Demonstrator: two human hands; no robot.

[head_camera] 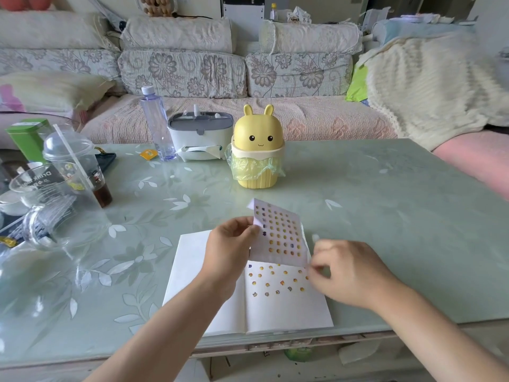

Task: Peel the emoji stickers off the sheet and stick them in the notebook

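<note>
Now, head view: left hand (228, 245) grip pinches sticker sheet (278, 235), raised over open notebook (286, 310) on tabletop (385, 216). Right hand (349, 274) at sheet's lower corner (blurred; grip state unclear). Stickers (285, 272) dot right page.

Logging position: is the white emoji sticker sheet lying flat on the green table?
No, the left hand pinches the white emoji sticker sheet, raised over the open white notebook.

The emoji sticker sheet (278, 232) tilts above the open white notebook (289, 310), whose right page bears scattered stickers (275, 282).
</note>
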